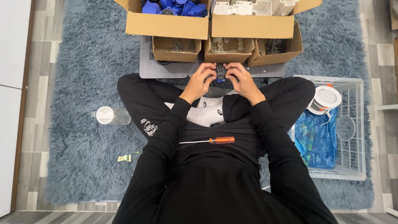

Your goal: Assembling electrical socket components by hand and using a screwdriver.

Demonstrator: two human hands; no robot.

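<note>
Both hands, the left hand point(202, 81) and right hand point(242, 79), pinch a small dark part point(221, 73) mid-assembly, while the orange-handled screwdriver point(211, 140) lies unused at six o'clock.

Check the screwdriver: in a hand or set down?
Set down. The orange-handled screwdriver lies across the lap; both hands hold a small dark part.

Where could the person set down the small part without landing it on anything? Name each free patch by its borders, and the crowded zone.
Free: blue rug left of the cardboard boxes and above the bottle; rug between boxes and white basket. Crowded: grey board ahead, where both hands, left hand and right hand, hold the small dark part.
</note>
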